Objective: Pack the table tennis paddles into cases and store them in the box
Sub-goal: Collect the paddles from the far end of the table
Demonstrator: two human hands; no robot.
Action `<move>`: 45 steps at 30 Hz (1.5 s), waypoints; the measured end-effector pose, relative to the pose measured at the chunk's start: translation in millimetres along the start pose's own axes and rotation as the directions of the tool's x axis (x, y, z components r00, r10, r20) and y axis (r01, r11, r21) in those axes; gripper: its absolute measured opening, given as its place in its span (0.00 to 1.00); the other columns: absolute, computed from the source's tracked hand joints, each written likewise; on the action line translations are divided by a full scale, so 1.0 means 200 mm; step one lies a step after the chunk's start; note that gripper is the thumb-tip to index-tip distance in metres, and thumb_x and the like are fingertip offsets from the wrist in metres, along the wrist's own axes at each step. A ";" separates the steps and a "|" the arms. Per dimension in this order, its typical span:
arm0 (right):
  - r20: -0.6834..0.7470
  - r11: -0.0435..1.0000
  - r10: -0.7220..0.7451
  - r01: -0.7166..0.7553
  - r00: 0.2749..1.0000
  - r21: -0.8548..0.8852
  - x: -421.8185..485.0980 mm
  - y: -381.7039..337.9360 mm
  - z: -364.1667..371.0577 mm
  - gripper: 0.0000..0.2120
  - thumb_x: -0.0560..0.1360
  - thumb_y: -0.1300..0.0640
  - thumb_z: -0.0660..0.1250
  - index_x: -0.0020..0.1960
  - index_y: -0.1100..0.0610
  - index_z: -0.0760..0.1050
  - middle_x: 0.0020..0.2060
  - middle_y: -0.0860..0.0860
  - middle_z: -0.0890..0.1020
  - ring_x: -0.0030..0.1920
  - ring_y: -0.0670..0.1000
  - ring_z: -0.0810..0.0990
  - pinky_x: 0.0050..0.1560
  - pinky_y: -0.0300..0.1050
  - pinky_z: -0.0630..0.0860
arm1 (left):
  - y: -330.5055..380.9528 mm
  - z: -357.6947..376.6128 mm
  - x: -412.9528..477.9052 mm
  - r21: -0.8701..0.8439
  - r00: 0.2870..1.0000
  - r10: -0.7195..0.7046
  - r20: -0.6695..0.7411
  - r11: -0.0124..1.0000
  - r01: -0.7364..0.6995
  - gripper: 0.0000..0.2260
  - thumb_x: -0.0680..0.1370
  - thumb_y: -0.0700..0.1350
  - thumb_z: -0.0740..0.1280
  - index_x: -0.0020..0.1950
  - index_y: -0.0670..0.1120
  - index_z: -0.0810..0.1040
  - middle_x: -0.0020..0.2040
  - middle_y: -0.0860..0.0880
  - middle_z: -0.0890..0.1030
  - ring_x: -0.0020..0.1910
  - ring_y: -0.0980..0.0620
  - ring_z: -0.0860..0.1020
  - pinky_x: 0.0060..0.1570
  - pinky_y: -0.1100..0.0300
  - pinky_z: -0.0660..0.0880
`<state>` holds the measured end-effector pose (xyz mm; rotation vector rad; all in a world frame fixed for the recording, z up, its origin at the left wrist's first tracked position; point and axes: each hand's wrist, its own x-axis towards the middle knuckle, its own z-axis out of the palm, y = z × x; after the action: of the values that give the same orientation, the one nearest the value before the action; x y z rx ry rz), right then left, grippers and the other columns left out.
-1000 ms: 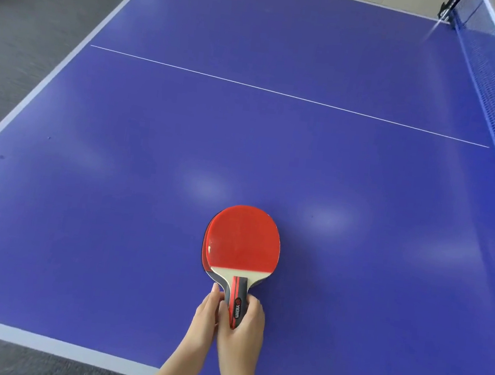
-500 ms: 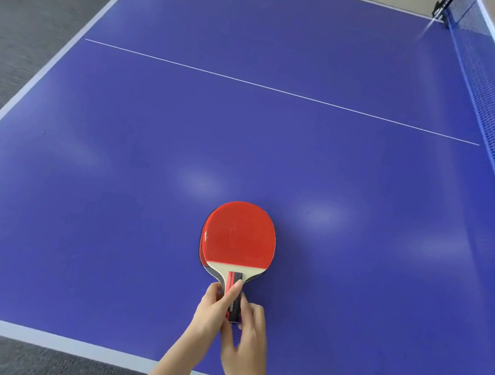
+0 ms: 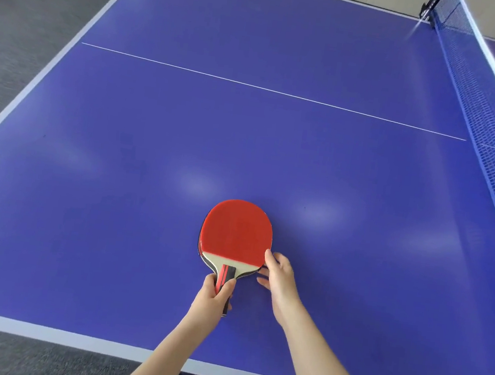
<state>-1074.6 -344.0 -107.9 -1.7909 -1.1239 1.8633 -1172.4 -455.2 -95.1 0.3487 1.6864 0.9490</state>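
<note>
Right hand (image 3: pixel 279 274), clasped on the handle (image 3: pixel 225 275) with the other half a second ago, has been moved out to the right rim of the red paddle (image 3: pixel 236 232). It is shown half open: the thumb (image 3: pixel 268 256) is laid against the blade's edge and the fingers are loosely bent just below the blade's lower shoulder, with no firm pinch to be made out. Left hand (image 3: pixel 214 297) is left alone on the handle, its fingers and thumb wrapped round it.

A second paddle (image 3: pixel 199 248) is seen as a dark sliver under the red one's left side, so a stacked pair is judged to be held together. Whether the pair is resting on the blue table (image 3: pixel 185 123) or is lifted just clear of it cannot be told. It is near the table's near edge and well apart from the net (image 3: pixel 490 130) at far right.

The shift is read as a move to steady or part the pair. No cases or box are in view, so packing is judged not yet begun.
</note>
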 end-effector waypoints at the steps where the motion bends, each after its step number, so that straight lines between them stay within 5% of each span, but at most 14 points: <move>1: 0.018 0.999 0.014 -0.015 1.000 0.030 0.02 -0.02 0.01 0.25 0.78 0.44 0.61 0.68 0.58 0.67 0.59 0.53 0.79 0.55 0.51 0.80 0.47 0.44 0.79 | 0.00 -0.01 -0.01 0.012 1.000 0.004 0.019 1.000 -0.005 0.09 0.82 0.48 0.59 0.55 0.43 0.69 0.41 0.47 0.73 0.37 0.51 0.73 0.40 0.59 0.72; 5: -0.006 0.978 0.069 -0.066 0.998 0.200 -0.01 -0.06 0.01 0.19 0.78 0.46 0.64 0.63 0.57 0.69 0.54 0.54 0.81 0.52 0.53 0.82 0.51 0.52 0.80 | -0.03 -0.02 -0.06 0.090 0.994 0.029 0.105 0.995 -0.038 0.07 0.81 0.48 0.60 0.54 0.46 0.69 0.41 0.47 0.73 0.37 0.52 0.72 0.40 0.61 0.72; 14: -0.152 0.933 0.130 -0.069 0.980 0.355 -0.17 0.00 -0.11 0.21 0.77 0.52 0.66 0.66 0.58 0.67 0.55 0.57 0.80 0.51 0.55 0.81 0.39 0.47 0.80 | -0.05 -0.01 -0.13 0.183 0.968 0.053 0.247 0.978 -0.100 0.08 0.81 0.48 0.60 0.55 0.44 0.69 0.41 0.47 0.74 0.37 0.52 0.73 0.41 0.61 0.73; 33: -0.435 0.848 0.164 0.100 0.885 0.521 -0.48 0.23 -0.46 0.18 0.77 0.51 0.67 0.64 0.56 0.68 0.57 0.55 0.79 0.55 0.55 0.80 0.52 0.52 0.80 | -0.05 0.23 -0.25 0.368 0.846 0.024 0.532 0.893 -0.257 0.09 0.81 0.49 0.60 0.58 0.46 0.68 0.41 0.48 0.75 0.39 0.53 0.74 0.42 0.61 0.75; 37: -0.481 0.819 0.192 0.130 0.856 0.559 -0.59 0.33 -0.56 0.18 0.77 0.51 0.66 0.63 0.55 0.69 0.56 0.53 0.79 0.54 0.55 0.80 0.49 0.50 0.80 | -0.11 0.32 -0.33 0.425 0.826 0.001 0.564 0.857 -0.291 0.10 0.81 0.50 0.60 0.58 0.46 0.68 0.40 0.49 0.76 0.39 0.52 0.75 0.41 0.60 0.74; 45: -0.559 0.747 0.199 0.245 0.805 0.618 -0.95 0.65 -0.85 0.17 0.77 0.52 0.66 0.63 0.56 0.70 0.55 0.53 0.80 0.55 0.54 0.81 0.58 0.56 0.77 | -0.37 0.59 -0.65 0.465 0.758 0.002 0.652 0.789 -0.402 0.11 0.81 0.51 0.60 0.55 0.44 0.69 0.38 0.48 0.76 0.35 0.54 0.74 0.38 0.59 0.73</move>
<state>-846.3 -507.8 -53.8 -1.6810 -0.1767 1.2520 -1004.2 -538.5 -69.1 1.1715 1.2715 0.3513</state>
